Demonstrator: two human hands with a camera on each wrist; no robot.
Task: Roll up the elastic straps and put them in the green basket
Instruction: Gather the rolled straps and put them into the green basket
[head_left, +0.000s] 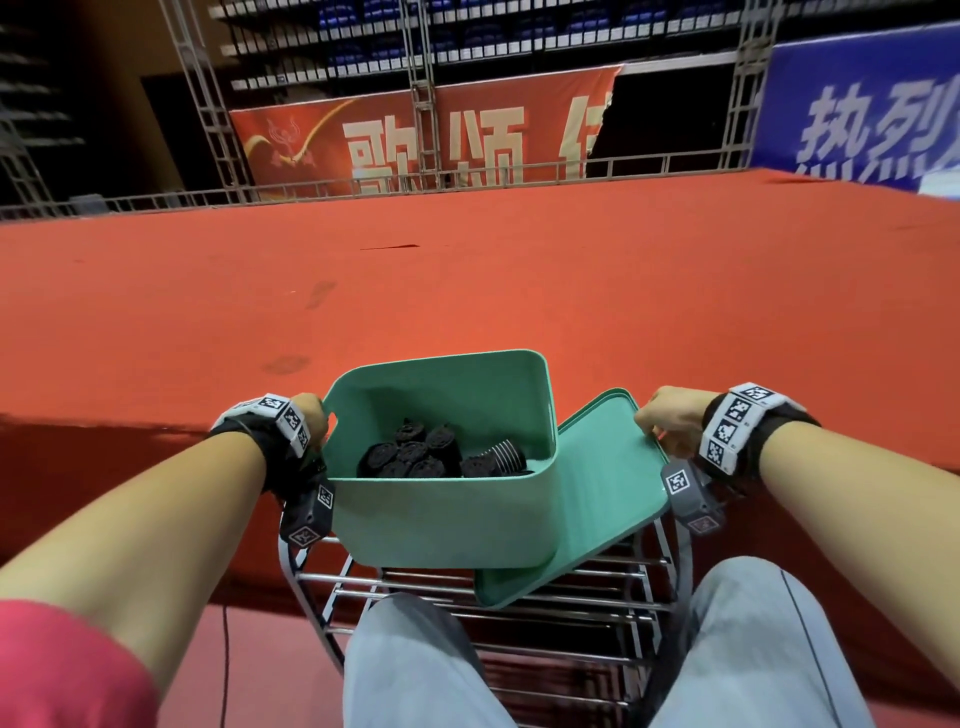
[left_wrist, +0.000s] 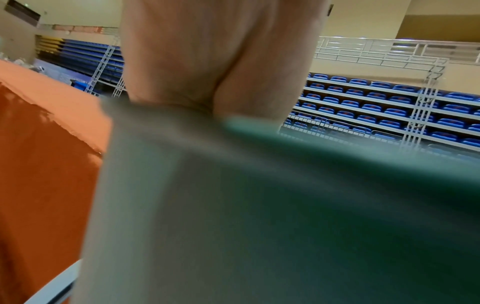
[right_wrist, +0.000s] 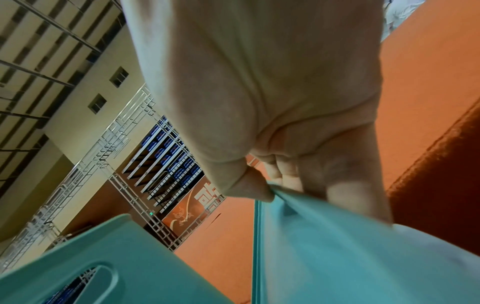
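The open mint-green plastic basket (head_left: 441, 499) with rounded corners sits on a chrome wire rack (head_left: 519, 618) in front of the person's knees in pale grey trousers (head_left: 415, 670). Inside it, on the floor of the basket, lie several black rolled-up elastic straps (head_left: 410, 454), packed together toward the left and middle, with 1 more roll, showing thin pale stripes, just to their right.

The left hand (head_left: 310, 415) is at the basket's left wall by the handle slot; from the left wrist view the fingers go over the rim out of sight, so I cannot tell whether they clasp it.

The flat mint-green plastic lid (head_left: 597, 483) leans tilted against the basket's right side, its lower edge on the rack. The right hand (head_left: 670, 421) pinches the lid's upper corner between thumb and curled fingers (right_wrist: 345, 185).

Beyond lies a wide red carpeted stage (head_left: 467, 280), backed by a red banner (head_left: 415, 135) and metal truss.
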